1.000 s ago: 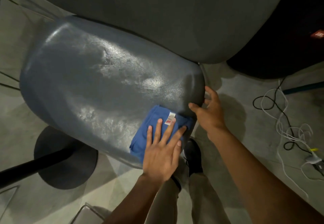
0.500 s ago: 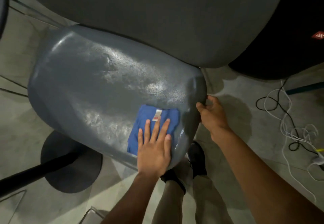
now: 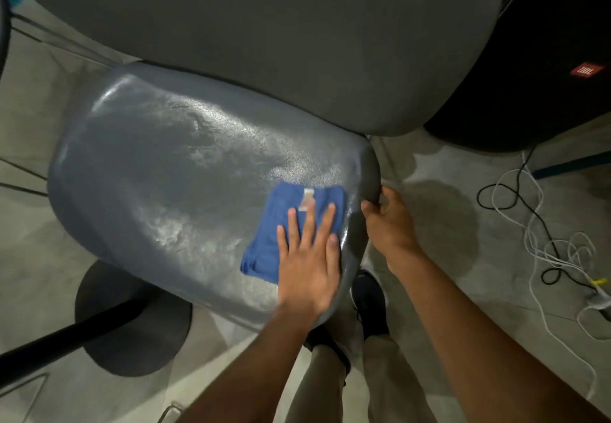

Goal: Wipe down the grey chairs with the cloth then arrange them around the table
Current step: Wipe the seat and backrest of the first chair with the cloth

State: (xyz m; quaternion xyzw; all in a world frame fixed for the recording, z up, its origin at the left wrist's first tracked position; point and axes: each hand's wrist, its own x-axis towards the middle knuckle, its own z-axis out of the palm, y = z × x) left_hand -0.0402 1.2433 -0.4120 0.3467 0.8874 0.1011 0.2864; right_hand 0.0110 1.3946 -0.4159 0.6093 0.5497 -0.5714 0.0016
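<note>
Item 1. Black pole (image 3: 66, 333): slants across the floor (image 3: 29, 250) left of and below the grey chair seat, meeting a dark round base (image 3: 132, 340) that lies under the seat's near left edge.

Item 2. Grey chair seat (image 3: 165, 184): glossy moulded shell, broad and rounded, with sheen over its middle. Its far edge is tucked beneath the grey worktop (image 3: 281, 35), which spans the upper view.

Item 3. Blue cloth (image 3: 264, 244): folded, lying on the seat's near right part, close to the right rim. A small pale label (image 3: 306, 199) shows at its far edge; too blurred to read.

Item 4. Left hand (image 3: 309, 267): palm down on the cloth, fingers straight and slightly spread, pressing it flat against the seat.

Item 5. Right hand (image 3: 390, 224): just right of the cloth, at the seat's right rim; fingers curled around the edge, thumb against the rim.

Item 6. Dark shoes (image 3: 368, 300): on the floor below the seat's near right corner, with pale trouser legs (image 3: 390, 383) above them.

Item 7. Black speaker (image 3: 545, 58): well right of the seat, beyond the worktop's right edge, bearing a red logo badge (image 3: 587, 69).

Item 8. Cables (image 3: 542, 237): black and white, tangled loosely on the floor far right of the seat.
</note>
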